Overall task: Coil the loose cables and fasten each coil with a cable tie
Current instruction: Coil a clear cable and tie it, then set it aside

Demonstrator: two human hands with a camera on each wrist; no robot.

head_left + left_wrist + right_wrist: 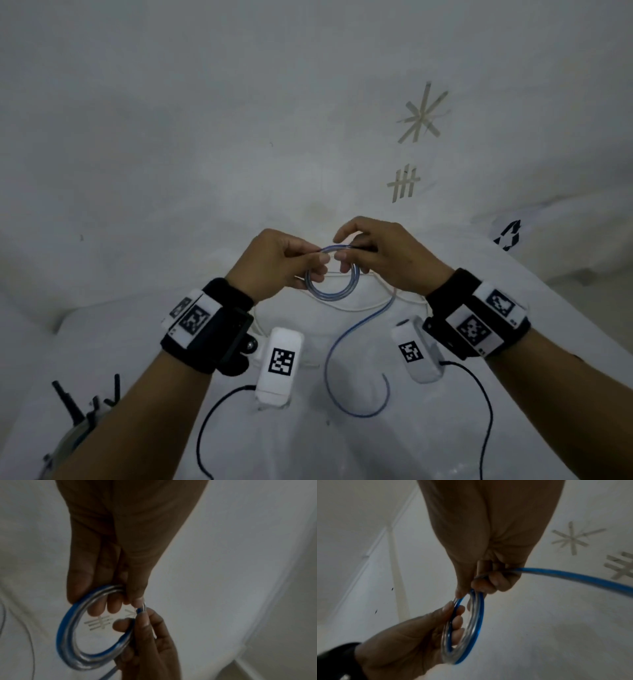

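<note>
Both hands hold a part-wound coil above a white-covered table (144, 154).

Left hand (277, 263) and right hand (387, 257) each pinch the blue cable (330, 296) loops, fingers curled. Only the head view shows its loose tail and a white cord (346, 307); wrist views show several turns. Tape marks (423, 114) lie beyond.

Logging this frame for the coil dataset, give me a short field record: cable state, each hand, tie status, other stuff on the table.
cable: blue cable, wound into a small coil held above the table, loose tail trailing down onto it
left hand: left hand pinches the coil's top left
right hand: right hand grips the coil's top right, tail running through it
tie: none visible on the coil
other: thin white cord lying on the table under the coil; tape marks on the wall
</note>
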